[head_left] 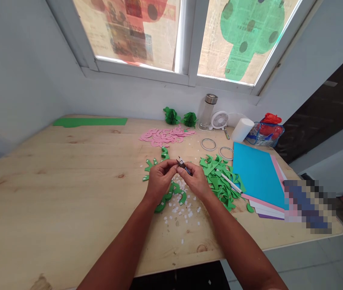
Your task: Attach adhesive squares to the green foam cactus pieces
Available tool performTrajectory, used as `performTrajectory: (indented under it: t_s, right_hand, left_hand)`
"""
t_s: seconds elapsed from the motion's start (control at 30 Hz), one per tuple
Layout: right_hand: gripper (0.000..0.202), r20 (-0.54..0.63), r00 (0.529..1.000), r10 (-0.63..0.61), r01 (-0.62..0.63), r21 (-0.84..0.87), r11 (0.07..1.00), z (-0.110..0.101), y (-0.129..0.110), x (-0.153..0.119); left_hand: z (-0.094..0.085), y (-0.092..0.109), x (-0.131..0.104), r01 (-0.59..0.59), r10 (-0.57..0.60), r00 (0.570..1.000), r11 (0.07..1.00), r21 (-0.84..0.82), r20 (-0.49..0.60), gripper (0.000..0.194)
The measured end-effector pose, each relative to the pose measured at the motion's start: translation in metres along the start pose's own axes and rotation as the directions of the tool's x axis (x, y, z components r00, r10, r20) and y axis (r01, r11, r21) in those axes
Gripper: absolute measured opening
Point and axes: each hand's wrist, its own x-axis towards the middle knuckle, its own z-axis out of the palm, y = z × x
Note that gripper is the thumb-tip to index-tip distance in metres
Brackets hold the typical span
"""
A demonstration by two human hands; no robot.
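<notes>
My right hand is closed around a slim dark tool with a pale, pointed tip; its exact kind is unclear. Opposite it, my left hand pinches close to the tool's tip, and what lies in its fingers is hidden. Under and beside my hands are curved green paper pieces with small white squares on them. More green cut shapes show just left of my left hand. Tiny white paper bits are scattered on the wooden table below.
Right of my hands lie green scraps with a white pen, then blue sheets. Behind are pink cutouts, two rings, green paper ornaments, a glass bottle, a small fan and a white roll.
</notes>
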Motion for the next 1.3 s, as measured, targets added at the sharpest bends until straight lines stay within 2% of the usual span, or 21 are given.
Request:
performTrajectory:
  t_s: [0.4,1.1,1.3]
  right_hand:
    - [0.031,-0.017,1.000,-0.013,0.013,0.004,1.000,-0.0007,-0.0033,-0.0004]
    - [0.031,-0.047,0.999,0.016,-0.015,0.016,1.000,-0.0003,0.0002,-0.0002]
    - [0.033,-0.015,0.999,0.032,-0.032,0.018,0.999,-0.0010,0.0006,-0.0001]
  left_hand:
    - [0.0004,0.0047,-0.0008,0.037,-0.037,0.999,0.999,-0.019,0.019,0.007]
    - [-0.0023,0.0025,0.0006,0.023,-0.023,1.000,1.000,0.003,-0.009,0.010]
    - [-0.0083,0.0009,0.0057,0.027,-0.027,1.000,0.999,-0.023,-0.003,0.019]
